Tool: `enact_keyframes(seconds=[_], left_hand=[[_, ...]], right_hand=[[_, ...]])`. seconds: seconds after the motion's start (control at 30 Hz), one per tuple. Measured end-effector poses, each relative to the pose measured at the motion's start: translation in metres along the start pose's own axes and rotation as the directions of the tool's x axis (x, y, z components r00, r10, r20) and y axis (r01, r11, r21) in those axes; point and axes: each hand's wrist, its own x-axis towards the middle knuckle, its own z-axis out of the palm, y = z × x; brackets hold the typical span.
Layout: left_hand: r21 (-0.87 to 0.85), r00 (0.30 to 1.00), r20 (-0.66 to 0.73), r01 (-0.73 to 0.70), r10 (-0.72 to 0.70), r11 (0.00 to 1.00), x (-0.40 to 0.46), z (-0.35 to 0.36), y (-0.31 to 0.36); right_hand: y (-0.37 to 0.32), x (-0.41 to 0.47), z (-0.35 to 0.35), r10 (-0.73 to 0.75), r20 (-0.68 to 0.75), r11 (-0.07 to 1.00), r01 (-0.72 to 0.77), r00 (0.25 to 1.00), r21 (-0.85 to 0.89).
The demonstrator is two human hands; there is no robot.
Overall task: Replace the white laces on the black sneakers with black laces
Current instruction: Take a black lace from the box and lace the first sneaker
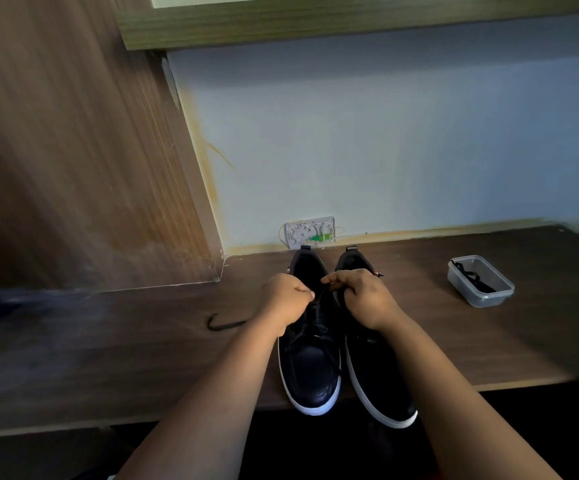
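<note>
Black sneakers stand side by side on the dark wooden bench (108, 358), toes at its near edge and heels toward the wall. Both have white soles. On the left sneaker (310, 372) a black lace (317, 329) is threaded across the eyelets, its strands running up toward the two hands above the tongue. The left hand (286, 299) is curled over the shoe's left side, its fingertips pinching a strand of the lace. The right hand (359, 292) is curled too, thumb and forefinger pinching the lace where it rises from the upper eyelets, just across from the other hand; the two sets of fingertips are near each other but apart. The right sneaker (378, 379) sits touching or just beside its partner, its toe slightly overhanging the near edge; the right forearm covers much of its top, so whether it is laced cannot be told.

A loose end of black lace (224, 323) lies on the bench to the left of the left forearm, curling up at its tip. Toward the bench's right end, well apart from the shoes, sits a clear plastic container (480, 280) with another dark lace (473, 280) inside. Against the pale wall behind the heels is a small white wall box (310, 232) with a green part in it. A wooden side panel (73, 150) rises at the left end
</note>
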Motion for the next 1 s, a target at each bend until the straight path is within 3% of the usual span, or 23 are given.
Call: enact_keyframes(seconds=[0.07,0.13,0.23,0.33,0.5,0.57,0.63,0.7,0.77,0.83,1.0], left_hand=[[-0.239,0.987,0.004,0.158,-0.161,0.958,0.003,-0.006,0.005],[-0.438,0.940,0.118,0.340,-0.321,0.832,0.006,-0.014,0.008],[-0.545,0.864,0.320,0.503,-0.388,0.671,0.006,-0.032,0.013],[-0.680,0.896,0.283,0.440,-0.343,0.587,0.008,-0.057,0.018],[-0.837,0.977,-0.042,0.080,-0.210,0.542,0.004,-0.095,0.028],[-0.797,0.986,-0.103,-0.003,-0.131,0.604,-0.002,-0.100,0.032],[-0.616,0.994,-0.104,-0.038,-0.034,0.787,-0.010,-0.094,0.037],[-0.444,0.995,0.014,-0.079,0.095,0.892,-0.020,-0.079,0.043],[-0.401,0.976,0.146,-0.092,0.162,0.911,-0.027,-0.063,0.048],[-0.414,0.980,0.147,-0.060,0.132,0.908,-0.029,-0.057,0.051],[-0.417,0.992,0.129,0.045,0.010,0.908,-0.019,-0.069,0.037]], right_hand=[[0.001,0.001,0.000,-0.010,-0.007,1.000,0.010,1.000,-0.005],[0.002,0.001,0.001,-0.015,0.000,1.000,0.015,1.000,-0.008],[0.003,0.001,0.002,-0.015,-0.003,1.000,0.015,1.000,-0.007],[0.001,0.000,0.001,0.000,-0.005,1.000,0.000,1.000,0.000],[-0.002,0.001,0.005,0.001,-0.021,1.000,-0.001,1.000,-0.003],[-0.007,0.002,0.007,-0.007,-0.089,0.998,0.001,0.996,-0.064],[-0.021,0.001,0.006,-0.055,-0.164,0.994,0.038,0.985,-0.105],[-0.044,-0.001,0.002,-0.137,-0.177,0.991,0.137,0.975,-0.013],[-0.063,-0.003,-0.002,-0.231,-0.162,0.952,0.257,0.959,0.168],[-0.067,-0.004,-0.005,-0.273,-0.175,0.922,0.310,0.946,0.234],[-0.038,-0.004,-0.019,0.056,-0.239,0.973,0.001,0.969,0.230]])
